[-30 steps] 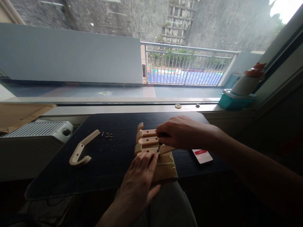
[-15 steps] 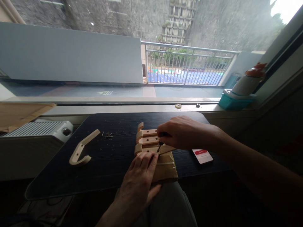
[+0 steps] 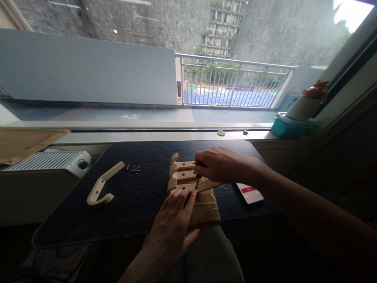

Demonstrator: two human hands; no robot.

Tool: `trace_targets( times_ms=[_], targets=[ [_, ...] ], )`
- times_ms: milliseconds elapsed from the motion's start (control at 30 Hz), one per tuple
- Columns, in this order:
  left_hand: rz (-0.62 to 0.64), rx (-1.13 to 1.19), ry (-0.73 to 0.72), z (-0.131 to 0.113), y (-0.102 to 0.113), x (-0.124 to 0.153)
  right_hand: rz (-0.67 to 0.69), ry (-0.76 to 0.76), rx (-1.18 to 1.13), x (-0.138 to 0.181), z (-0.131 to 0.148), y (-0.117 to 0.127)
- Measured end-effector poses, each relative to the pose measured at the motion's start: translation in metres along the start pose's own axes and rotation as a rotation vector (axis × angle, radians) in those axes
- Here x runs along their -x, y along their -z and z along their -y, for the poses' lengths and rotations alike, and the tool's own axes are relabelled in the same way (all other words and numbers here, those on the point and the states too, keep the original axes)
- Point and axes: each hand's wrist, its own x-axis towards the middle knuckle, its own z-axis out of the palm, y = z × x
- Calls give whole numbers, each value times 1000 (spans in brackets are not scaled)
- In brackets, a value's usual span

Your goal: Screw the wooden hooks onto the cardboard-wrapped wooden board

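Note:
My right hand (image 3: 220,163) is closed around the dark handle of a screwdriver (image 3: 197,181), its shaft pointing down at the nearest wooden hook (image 3: 172,184). The tip meets the wood just beside my left fingertips; the screw there is too small to make out. My left hand (image 3: 173,218) presses that hook down with its fingers, gripping it against a tape-wrapped block (image 3: 206,212), thumb low on the near side. Two more pale hooks lie in a row behind it, dark screw holes showing on them. A loose wooden hook (image 3: 96,192) rests on the table's left side.
Several small screws (image 3: 135,170) and crumbs lie on the dark table (image 3: 132,212). A phone (image 3: 250,194) sits under my right forearm. The windowsill beyond carries a roll of tape (image 3: 221,133) and a teal box (image 3: 291,125) with a bottle on it. A radiator (image 3: 53,161) stands at left.
My right hand has shifted slightly left, and the screwdriver now stands more upright with more of its shaft showing. My left hand stays nearly still on the hook.

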Motion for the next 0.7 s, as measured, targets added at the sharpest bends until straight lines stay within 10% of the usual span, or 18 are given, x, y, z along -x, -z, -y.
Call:
trace_targets(
  times_ms=[700],
  targets=[
    [8,-37,-13,1,0,1,30,59,-5,8,1,5]
  ],
)
